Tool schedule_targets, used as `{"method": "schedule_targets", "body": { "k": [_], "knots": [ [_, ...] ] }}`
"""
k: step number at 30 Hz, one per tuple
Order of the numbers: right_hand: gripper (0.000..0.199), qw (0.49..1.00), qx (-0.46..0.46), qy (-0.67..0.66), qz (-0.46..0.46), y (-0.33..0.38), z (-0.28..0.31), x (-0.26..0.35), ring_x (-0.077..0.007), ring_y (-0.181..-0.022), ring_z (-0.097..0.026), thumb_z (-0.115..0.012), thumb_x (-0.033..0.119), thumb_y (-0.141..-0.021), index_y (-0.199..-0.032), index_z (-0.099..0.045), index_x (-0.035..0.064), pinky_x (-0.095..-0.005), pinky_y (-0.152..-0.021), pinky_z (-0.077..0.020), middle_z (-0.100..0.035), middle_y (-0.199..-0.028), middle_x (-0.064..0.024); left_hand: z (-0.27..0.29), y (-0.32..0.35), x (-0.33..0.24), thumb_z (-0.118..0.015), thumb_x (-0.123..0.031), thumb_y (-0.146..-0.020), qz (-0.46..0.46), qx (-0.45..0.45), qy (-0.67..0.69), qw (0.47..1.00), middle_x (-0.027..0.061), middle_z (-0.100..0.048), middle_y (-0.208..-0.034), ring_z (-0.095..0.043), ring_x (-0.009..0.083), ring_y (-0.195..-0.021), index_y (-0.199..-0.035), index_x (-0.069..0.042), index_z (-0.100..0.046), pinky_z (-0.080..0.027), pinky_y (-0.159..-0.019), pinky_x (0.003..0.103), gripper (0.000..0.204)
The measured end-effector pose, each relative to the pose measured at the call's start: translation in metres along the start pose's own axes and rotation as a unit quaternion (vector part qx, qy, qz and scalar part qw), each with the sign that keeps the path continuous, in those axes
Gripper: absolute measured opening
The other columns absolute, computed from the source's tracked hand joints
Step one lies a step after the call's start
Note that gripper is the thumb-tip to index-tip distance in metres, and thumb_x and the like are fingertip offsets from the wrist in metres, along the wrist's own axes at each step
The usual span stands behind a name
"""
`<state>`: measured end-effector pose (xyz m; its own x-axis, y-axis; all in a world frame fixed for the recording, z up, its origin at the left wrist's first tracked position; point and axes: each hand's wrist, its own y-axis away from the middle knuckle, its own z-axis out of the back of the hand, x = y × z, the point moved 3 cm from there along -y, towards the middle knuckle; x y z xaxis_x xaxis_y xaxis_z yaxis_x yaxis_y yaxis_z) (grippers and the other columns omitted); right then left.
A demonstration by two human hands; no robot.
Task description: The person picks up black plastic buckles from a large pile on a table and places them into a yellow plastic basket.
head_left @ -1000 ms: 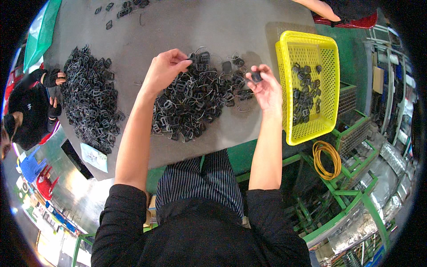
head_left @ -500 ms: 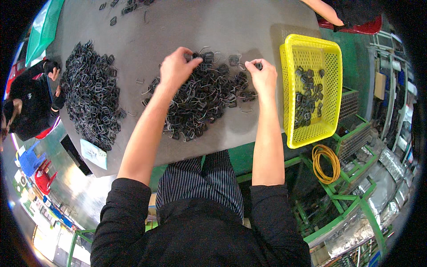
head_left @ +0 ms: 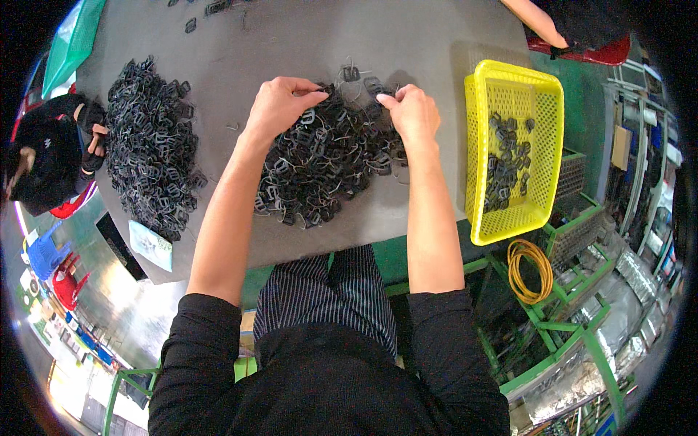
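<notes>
Buckles [head_left: 315,166] near left hand [head_left: 278,107], right hand [head_left: 416,116]; cannot tell if grips closed; best pinched singly, clear of strings [head_left: 232,128].

Left hand [head_left: 276,107] and right hand [head_left: 414,118] held out in front, thumbs turned toward each other.
The bare left forearm [head_left: 229,218] slants up and to the right, the hand's back upward, its fingers bent and the left thumb [head_left: 315,97] stretched rightward; the bare right forearm [head_left: 434,225] stands steeper, leaning slightly left, with its fingers curled and the right thumb [head_left: 387,101] pointing left. The two hands stay well apart, and whether either set of fingers closes on anything cannot be made out.
</notes>
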<state>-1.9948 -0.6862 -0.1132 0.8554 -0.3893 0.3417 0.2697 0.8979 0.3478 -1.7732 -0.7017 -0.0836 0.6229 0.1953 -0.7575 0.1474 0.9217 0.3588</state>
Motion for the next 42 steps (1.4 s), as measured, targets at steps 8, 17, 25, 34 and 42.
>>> {"method": "schedule_targets", "body": {
  "k": [8,17,25,34,42],
  "knots": [
    [0.023,0.833,0.176,-0.516,-0.090,0.016,0.011,-0.034,-0.0117,-0.060,-0.056,-0.066,0.026,-0.080,-0.083,-0.063,0.0034,-0.0237,-0.047,-0.0389,-0.062,-0.073,-0.0033,0.011,0.009,0.004,-0.058,-0.036,-0.086,0.125,0.110,0.175,0.970,-0.0070,-0.046,-0.056,-0.037,0.0033,-0.051,-0.067,-0.009,-0.060,-0.028,-0.046,0.021,0.033],
    [0.033,0.896,0.130,-0.423,-0.026,-0.017,-0.015,-0.007,-0.0147,-0.069,-0.060,-0.069,0.023,-0.076,-0.102,-0.057,0.0062,-0.0260,-0.051,-0.0438,-0.063,-0.075,-0.0032,0.021,0.009,0.031,-0.053,-0.010,-0.082,0.069,0.053,0.575,0.814,0.0088,-0.059,-0.096,-0.062,0.0169,-0.086,-0.084,-0.009,-0.055,-0.045,-0.055,0.018,0.002],
    [0.024,0.971,-0.011,-0.225,0.085,-0.026,0.005,0.016,-0.0189,-0.064,-0.061,-0.068,0.026,-0.074,-0.090,-0.067,0.0081,-0.0300,-0.057,-0.0455,-0.063,-0.068,-0.0067,-0.008,-0.012,0.028,-0.068,-0.032,-0.075,-0.028,-0.100,-0.130,0.986,0.0070,-0.060,-0.073,-0.058,0.0176,-0.068,-0.093,-0.004,-0.062,-0.046,-0.062,0.030,0.033],
    [0.020,0.691,0.248,-0.678,-0.036,0.022,0.023,-0.014,-0.0058,-0.062,-0.052,-0.065,0.023,-0.080,-0.092,-0.060,0.0085,-0.0167,-0.045,-0.0295,-0.058,-0.080,0.0004,0.010,-0.013,0.036,-0.070,-0.032,-0.075,0.091,0.062,0.145,0.983,0.0072,-0.064,-0.075,-0.056,0.0150,-0.065,-0.088,-0.002,-0.064,-0.046,-0.063,0.028,0.034],
    [0.022,0.964,0.073,-0.148,0.209,-0.011,-0.028,0.080,-0.0283,-0.073,-0.063,-0.066,0.022,-0.075,-0.093,-0.063,0.0101,-0.0410,-0.064,-0.0490,-0.065,-0.080,-0.0117,-0.003,0.006,0.028,-0.069,-0.038,-0.073,0.048,-0.056,-0.186,0.980,0.0131,-0.066,-0.083,-0.063,0.0290,-0.079,-0.093,-0.007,-0.064,-0.049,-0.072,0.037,0.037]
  ]
}}
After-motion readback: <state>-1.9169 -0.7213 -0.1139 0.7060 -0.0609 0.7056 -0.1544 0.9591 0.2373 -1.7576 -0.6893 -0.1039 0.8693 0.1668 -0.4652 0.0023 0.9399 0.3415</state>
